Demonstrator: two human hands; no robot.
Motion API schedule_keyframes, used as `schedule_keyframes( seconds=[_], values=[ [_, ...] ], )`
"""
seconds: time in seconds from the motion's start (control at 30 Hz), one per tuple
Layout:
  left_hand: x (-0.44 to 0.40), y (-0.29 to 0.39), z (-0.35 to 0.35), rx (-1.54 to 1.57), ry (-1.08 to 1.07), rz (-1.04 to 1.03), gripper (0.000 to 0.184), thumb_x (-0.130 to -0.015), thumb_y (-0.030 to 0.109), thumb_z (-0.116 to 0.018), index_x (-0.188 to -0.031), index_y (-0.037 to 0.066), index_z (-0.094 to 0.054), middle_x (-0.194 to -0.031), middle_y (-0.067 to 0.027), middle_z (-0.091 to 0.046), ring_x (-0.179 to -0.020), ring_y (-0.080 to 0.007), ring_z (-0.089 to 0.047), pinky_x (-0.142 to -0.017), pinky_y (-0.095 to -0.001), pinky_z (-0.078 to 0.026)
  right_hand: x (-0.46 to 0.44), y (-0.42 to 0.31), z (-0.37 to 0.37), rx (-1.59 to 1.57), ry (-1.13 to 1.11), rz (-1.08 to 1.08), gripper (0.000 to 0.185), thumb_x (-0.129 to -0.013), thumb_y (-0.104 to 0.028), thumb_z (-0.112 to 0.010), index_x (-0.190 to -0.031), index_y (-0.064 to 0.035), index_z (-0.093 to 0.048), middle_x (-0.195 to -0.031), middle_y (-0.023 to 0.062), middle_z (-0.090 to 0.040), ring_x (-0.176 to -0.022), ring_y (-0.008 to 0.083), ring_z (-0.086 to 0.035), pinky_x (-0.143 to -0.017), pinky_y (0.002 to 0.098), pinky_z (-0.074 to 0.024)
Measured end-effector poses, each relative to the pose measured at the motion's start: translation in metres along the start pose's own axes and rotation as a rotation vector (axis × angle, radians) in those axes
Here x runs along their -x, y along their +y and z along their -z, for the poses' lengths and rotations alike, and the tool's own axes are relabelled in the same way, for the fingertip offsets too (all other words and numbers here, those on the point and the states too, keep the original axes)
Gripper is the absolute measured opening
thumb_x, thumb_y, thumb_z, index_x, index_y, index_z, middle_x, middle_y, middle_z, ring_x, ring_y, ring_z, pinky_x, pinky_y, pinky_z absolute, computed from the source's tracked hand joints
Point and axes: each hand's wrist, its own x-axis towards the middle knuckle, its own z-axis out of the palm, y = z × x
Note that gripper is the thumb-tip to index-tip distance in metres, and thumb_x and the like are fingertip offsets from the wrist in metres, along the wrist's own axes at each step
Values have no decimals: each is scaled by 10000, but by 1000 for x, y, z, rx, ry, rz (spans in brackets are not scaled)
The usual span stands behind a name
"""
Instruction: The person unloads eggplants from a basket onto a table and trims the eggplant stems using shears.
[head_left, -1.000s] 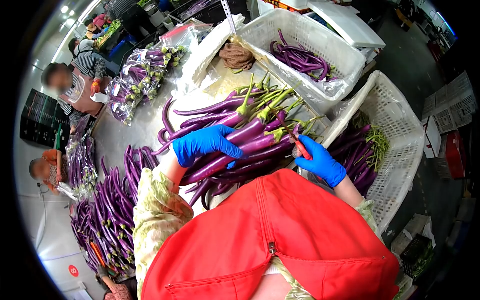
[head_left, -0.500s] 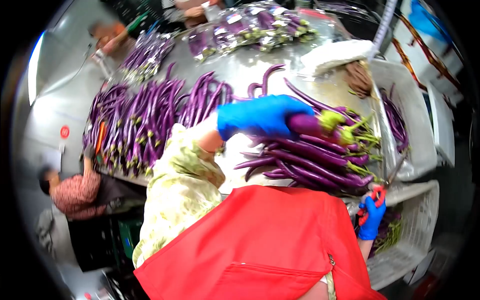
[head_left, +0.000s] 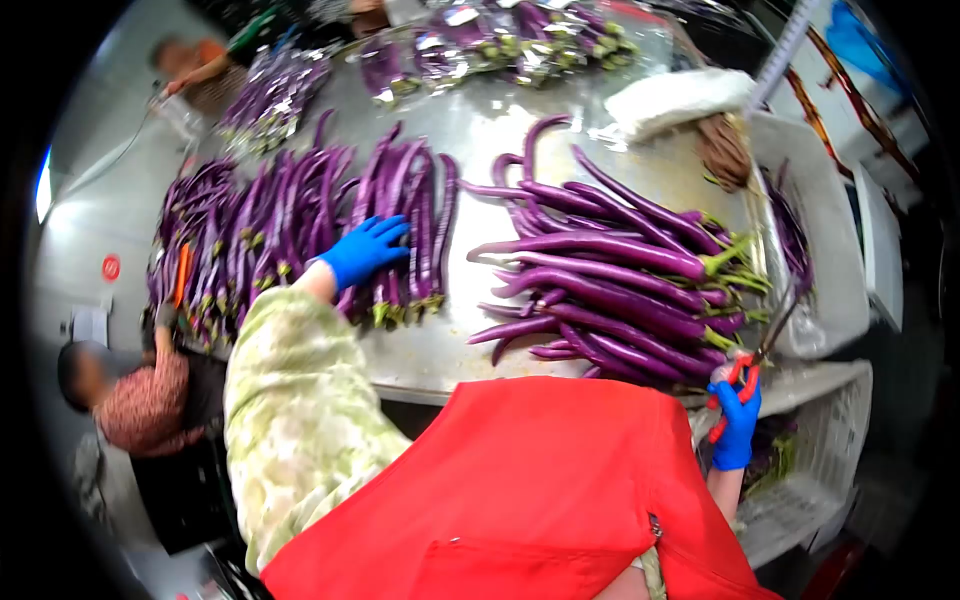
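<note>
My left hand, in a blue glove, lies with fingers spread on a row of long purple eggplants at the left of the metal table. At the lower right, my right hand, also gloved in blue, holds red-handled scissors with the blades pointing up. Beside the scissors is a loose pile of eggplants, their green stems toward the right. Under my left hand, parts of the eggplants are hidden.
Bagged eggplants lie along the table's far side. A white crate and another crate stand at the right. A white bag and brown cloth lie nearby. Co-workers are at the left.
My left hand has moved left from the loose pile to the row, letting go of the eggplants it held. The view has turned leftward. My right hand still holds the scissors.
</note>
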Motion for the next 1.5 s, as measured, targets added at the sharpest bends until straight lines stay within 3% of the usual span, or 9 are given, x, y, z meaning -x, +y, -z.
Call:
schedule_keyframes(
  seconds=[0.17, 0.23, 0.3, 0.43, 0.53, 0.8, 1.13, 1.3, 1.5],
  values=[
    [-26, 12, 56, 52, -405, 158, 678, -621, 35, -640, -1267, 155, -474, -1285, -161, -444, -1204, -337, -424, -953, -436, -378, 6, 4, 14, -99, 87, -14, 493, -761, -43, -616, -1228, -47, -459, -908, 5, -528, -733, 87, -510, -587, 212, -410],
    [-68, 15, 85, 269, -336, 334, 640, -633, 24, -630, -1252, 110, -495, -1217, -149, -514, -1166, -325, -470, -972, -393, -379, 7, 8, 20, -127, 140, -38, 511, -755, -40, -625, -1237, -43, -457, -947, 21, -533, -744, 88, -517, -582, 217, -423],
    [-114, 43, 118, 585, 236, 166, 522, -721, 42, -602, -1232, 83, -503, -1119, -169, -563, -1053, -322, -539, -919, -363, -416, 8, 7, 20, -158, 158, -29, 522, -746, -34, -631, -1239, -47, -460, -948, 20, -533, -746, 84, -516, -576, 212, -420],
    [-214, 122, 175, 1018, 198, -70, 486, -798, 46, -610, -1267, 71, -484, -1222, -120, -542, -1113, -228, -513, -952, -335, -386, 7, 8, 21, -184, 146, -27, 503, -755, -21, -629, -1229, -44, -465, -894, 3, -516, -705, 67, -498, -585, 202, -414],
    [-270, 160, 152, 699, 121, -202, 522, -784, 193, -655, -1252, 43, -479, -1128, -190, -566, -1039, -327, -553, -912, -373, -421, 11, 4, 24, -181, 141, -16, 511, -762, 19, -617, -1242, -40, -454, -896, -11, -505, -770, 63, -491, -677, 198, -423],
    [-334, 172, 160, 626, 293, -107, 290, -719, 207, -688, -972, 84, -615, -771, -139, -591, -715, -309, -579, -663, -386, -462, 13, 6, 40, -248, 156, -28, 498, -773, 29, -602, -1241, -44, -451, -883, -6, -506, -813, 74, -495, -742, 218, -414],
    [-358, 176, 139, 656, 49, 42, 433, -756, 254, -654, -1137, 95, -520, -1010, -177, -608, -928, -334, -594, -810, -363, -464, 8, 7, 32, -238, 81, 18, 455, -779, 7, -605, -1212, -23, -468, -880, -10, -499, -829, 78, -489, -790, 229, -407],
    [-319, 164, 188, 999, 256, 59, 447, -749, 100, -623, -1184, 76, -524, -904, -55, -617, -793, -102, -553, -749, -280, -456, 10, -5, 27, -164, -93, 41, 410, -785, 7, -598, -1177, -24, -480, -867, -13, -492, -825, 75, -485, -789, 224, -404],
    [-295, 171, 201, 486, 734, -25, 369, -702, 107, -649, -1065, 88, -586, -812, -148, -612, -739, -280, -602, -690, -331, -472, 6, 2, 14, 66, -258, 127, 498, -784, -71, -632, -1231, 23, -433, -862, 7, -555, -782, 67, -507, -727, 232, -439]
  ],
)
